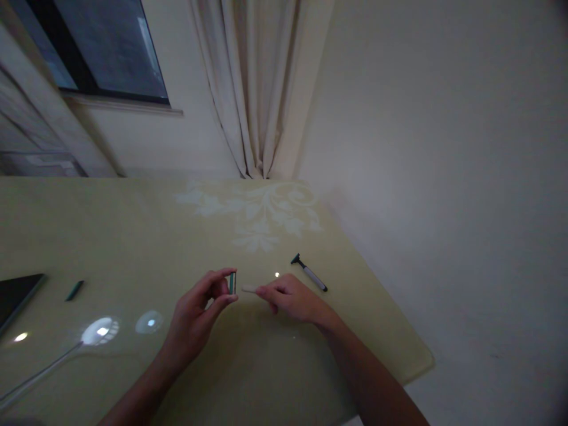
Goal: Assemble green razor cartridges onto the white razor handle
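Note:
Over the table, my left hand (195, 313) pinches a razor blade cartridge (232, 283), green with a dark edge, between thumb and fingertips, so it stands upright. My right hand (286, 296) is closed on a slim whitish stick (249, 289); its exact kind I cannot make out. The stick's free end points at the cartridge, with a small gap between them. Just beyond my right hand lies a razor (310, 275) with a grey handle and a dark head.
A small green piece, like another cartridge (74, 290), lies at the left beside a dark flat device (18, 296). A white cable (48, 368) crosses the lower left of the glossy table (133, 236). Curtains (252, 89) and a wall (444, 177) border the table.

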Demonstrator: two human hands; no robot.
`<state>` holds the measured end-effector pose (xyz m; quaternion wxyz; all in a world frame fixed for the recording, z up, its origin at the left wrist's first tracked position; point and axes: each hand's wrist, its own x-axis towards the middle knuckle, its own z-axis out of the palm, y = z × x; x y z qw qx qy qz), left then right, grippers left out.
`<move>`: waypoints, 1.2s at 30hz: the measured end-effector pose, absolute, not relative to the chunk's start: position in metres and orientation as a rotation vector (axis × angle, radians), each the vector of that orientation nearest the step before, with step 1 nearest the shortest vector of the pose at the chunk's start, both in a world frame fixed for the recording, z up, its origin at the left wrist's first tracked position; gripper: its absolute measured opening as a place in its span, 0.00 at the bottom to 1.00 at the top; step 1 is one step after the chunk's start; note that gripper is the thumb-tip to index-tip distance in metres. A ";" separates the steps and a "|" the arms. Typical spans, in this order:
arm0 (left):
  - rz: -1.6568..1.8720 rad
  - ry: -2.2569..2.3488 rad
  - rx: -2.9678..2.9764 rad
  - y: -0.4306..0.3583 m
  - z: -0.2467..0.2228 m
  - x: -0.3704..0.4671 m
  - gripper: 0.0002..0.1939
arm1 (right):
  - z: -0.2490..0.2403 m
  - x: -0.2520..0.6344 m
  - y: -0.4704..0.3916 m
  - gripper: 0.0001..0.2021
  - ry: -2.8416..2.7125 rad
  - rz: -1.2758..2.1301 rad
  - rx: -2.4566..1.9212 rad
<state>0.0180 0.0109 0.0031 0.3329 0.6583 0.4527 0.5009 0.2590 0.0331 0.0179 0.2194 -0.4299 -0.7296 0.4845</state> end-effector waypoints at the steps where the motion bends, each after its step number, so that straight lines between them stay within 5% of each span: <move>1: 1.304 1.188 1.720 0.011 0.003 0.018 0.15 | 0.017 0.260 0.033 0.36 -2.011 1.322 -1.191; 36: 1.312 1.099 1.798 0.006 0.000 0.026 0.18 | 0.017 0.256 0.033 0.36 -1.993 1.349 -1.049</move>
